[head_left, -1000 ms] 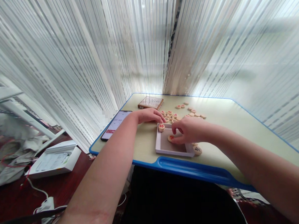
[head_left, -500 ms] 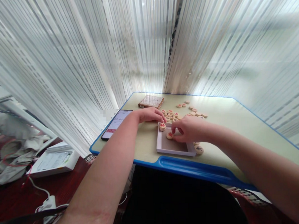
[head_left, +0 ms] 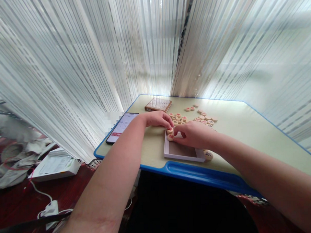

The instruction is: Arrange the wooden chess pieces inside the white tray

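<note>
We count two hands: one left hand [head_left: 159,119] and one right hand [head_left: 194,133]. At their fingertips we have two round game pieces [head_left: 170,137], and beneath the right hand one shallow tray [head_left: 180,151]. Near our right wrist we see at least one black-marked disc [head_left: 208,154]. Beyond the right hand we count three far discs [head_left: 192,108] and, nearer, a pair of discs [head_left: 203,114]; the clustered discs [head_left: 180,120] just past both hands overlap too much for us to total. Beyond our left hand lies one brown case [head_left: 158,104]; left of it, one phone [head_left: 122,127]. Under both hands we have one table [head_left: 249,133].
</note>
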A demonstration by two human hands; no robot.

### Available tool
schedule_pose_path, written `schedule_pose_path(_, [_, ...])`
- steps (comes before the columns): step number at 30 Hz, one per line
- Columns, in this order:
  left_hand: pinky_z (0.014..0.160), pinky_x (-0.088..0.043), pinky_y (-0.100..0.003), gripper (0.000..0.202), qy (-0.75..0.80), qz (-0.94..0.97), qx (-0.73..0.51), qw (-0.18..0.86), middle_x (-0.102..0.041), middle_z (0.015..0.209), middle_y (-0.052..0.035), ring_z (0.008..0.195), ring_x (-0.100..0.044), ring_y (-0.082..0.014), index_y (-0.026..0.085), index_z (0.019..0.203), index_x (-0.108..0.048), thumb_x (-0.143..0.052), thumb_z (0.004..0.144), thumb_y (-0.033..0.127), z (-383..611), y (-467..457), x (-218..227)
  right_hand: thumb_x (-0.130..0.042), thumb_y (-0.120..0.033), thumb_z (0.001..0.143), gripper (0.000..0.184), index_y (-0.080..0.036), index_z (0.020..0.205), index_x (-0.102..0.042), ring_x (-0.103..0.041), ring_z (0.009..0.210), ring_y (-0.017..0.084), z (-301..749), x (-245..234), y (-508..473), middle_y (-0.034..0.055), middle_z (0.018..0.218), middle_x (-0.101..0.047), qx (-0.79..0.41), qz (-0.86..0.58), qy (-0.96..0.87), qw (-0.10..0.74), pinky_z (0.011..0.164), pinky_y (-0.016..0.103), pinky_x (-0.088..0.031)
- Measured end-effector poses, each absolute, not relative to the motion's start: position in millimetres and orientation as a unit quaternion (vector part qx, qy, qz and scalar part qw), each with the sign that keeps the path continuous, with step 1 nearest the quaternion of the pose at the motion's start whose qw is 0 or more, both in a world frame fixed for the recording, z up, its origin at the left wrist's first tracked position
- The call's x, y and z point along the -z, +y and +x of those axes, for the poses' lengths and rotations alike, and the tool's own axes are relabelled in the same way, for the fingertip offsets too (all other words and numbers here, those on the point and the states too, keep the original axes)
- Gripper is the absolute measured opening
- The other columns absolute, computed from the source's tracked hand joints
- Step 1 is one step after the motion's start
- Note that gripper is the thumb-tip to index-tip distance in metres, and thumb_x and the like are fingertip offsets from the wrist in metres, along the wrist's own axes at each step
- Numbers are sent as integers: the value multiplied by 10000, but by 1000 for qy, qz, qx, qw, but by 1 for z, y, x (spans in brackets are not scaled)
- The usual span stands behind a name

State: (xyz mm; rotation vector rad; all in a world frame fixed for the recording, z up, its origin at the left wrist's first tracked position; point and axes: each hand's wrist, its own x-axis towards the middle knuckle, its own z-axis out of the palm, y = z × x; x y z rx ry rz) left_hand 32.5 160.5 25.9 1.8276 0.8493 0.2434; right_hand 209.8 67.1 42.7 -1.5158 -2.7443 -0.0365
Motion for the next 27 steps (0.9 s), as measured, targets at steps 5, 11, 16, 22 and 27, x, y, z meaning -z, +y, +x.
schedule_pose_path(5, [819, -423, -277, 194, 352, 763, -97, 534, -692, 767, -21, 784, -597, -139, 154, 777, -715, -713, 586, 188, 33, 160, -27, -468, -497, 814, 335, -277, 966, -671, -519, 559, 138, 211, -41, 68, 33, 712, -657, 10, -483, -876, 11, 511, 235, -258])
schedule_pose_path(11, [827, -418, -282, 187, 354, 764, -106, 528, -692, 765, -19, 801, -597, -149, 154, 764, -716, -714, 583, 202, 33, 161, -26, -485, -492, 807, 307, -278, 907, -681, -519, 566, 128, 210, -40, 68, 28, 736, -660, -7, -471, -882, 19, 507, 230, -267])
schedule_pose_path(16, [830, -422, -279, 167, 355, 759, -105, 535, -693, 761, -19, 796, -597, -145, 152, 759, -718, -699, 598, 193, 33, 160, -28, -472, -469, 817, 296, -283, 919, -679, -518, 574, 126, 211, -39, 68, 18, 751, -668, -9, -458, -889, 21, 511, 230, -263])
schedule_pose_path(22, [829, -419, -274, 161, 359, 756, -112, 535, -688, 756, -16, 795, -592, -139, 147, 758, -715, -688, 607, 194, 33, 160, -27, -487, -458, 811, 283, -279, 903, -686, -504, 565, 124, 211, -39, 69, 21, 740, -665, -11, -457, -889, 23, 511, 233, -248])
schedule_pose_path(27, [829, -419, -273, 168, 352, 758, -109, 539, -690, 759, -17, 796, -593, -142, 150, 761, -717, -689, 604, 201, 32, 161, -25, -489, -421, 809, 262, -285, 916, -685, -518, 578, 130, 210, -42, 68, 22, 750, -669, -15, -458, -889, 19, 516, 232, -258])
